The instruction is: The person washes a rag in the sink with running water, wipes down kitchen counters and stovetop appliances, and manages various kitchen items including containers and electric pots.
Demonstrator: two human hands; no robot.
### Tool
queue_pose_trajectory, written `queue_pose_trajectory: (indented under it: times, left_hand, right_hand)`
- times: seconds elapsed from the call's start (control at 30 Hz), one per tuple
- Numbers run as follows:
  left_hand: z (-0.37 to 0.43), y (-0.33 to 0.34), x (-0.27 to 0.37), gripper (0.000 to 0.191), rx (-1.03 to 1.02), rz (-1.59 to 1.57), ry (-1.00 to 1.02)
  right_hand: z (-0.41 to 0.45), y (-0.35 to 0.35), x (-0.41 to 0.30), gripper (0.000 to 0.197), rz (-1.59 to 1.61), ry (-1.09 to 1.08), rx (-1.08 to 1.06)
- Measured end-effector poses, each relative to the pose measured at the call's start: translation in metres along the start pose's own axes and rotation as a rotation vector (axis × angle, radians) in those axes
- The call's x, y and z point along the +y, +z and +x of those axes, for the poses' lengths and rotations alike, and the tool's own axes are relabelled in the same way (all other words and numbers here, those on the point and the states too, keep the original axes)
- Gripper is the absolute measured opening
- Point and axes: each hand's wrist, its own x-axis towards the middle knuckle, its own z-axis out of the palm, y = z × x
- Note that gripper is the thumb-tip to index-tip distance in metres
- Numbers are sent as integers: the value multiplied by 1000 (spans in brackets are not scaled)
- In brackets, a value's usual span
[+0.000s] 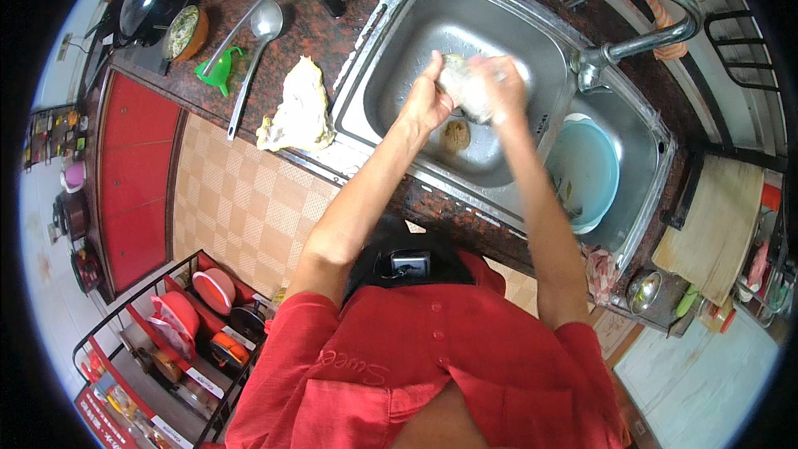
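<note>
Both my hands are over the large stainless steel sink basin [399, 100]. Between them is a pale, whitish item [462, 84] with a greenish upper edge, too blurred to tell whether it is a bowl or something softer. My left hand [430, 100] grips its left side, thumb pointing up. On its right side, motion smears my right hand [504, 87], whose fingers lie against the item. A round brown scrubbing pad [456, 136] rests on the sink floor below them, close to the drain. Left of the sink, a crumpled white cloth with yellow edges [302, 109] lies on the counter.
A chrome faucet [629, 43] arches at the right. The smaller sink holds a light blue basin [589, 174] of water. Along the left counter are a ladle [267, 22], a green funnel [218, 70] and an orange bowl [187, 34]. A cutting board [711, 224] stands far right.
</note>
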Motion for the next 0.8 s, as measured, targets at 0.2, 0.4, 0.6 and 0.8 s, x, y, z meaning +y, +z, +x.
queue_pose_trajectory:
  times: [0.2, 0.4, 0.6, 0.8]
  left_hand:
    - [12, 4, -14, 28, -50, 178, 90]
    - [21, -4, 12, 34, -39, 137, -228]
    - [7, 25, -11, 27, 108, 262, -235]
    - [10, 23, 4, 26, 192, 233, 12]
  right_hand:
    - [-7, 27, -17, 36, -455, -354, -72]
    - [-38, 43, -40, 29, -358, -483, 57]
    - [26, 8, 24, 37, -575, 63, 152]
    - [22, -14, 23, 25, 834, 695, 59]
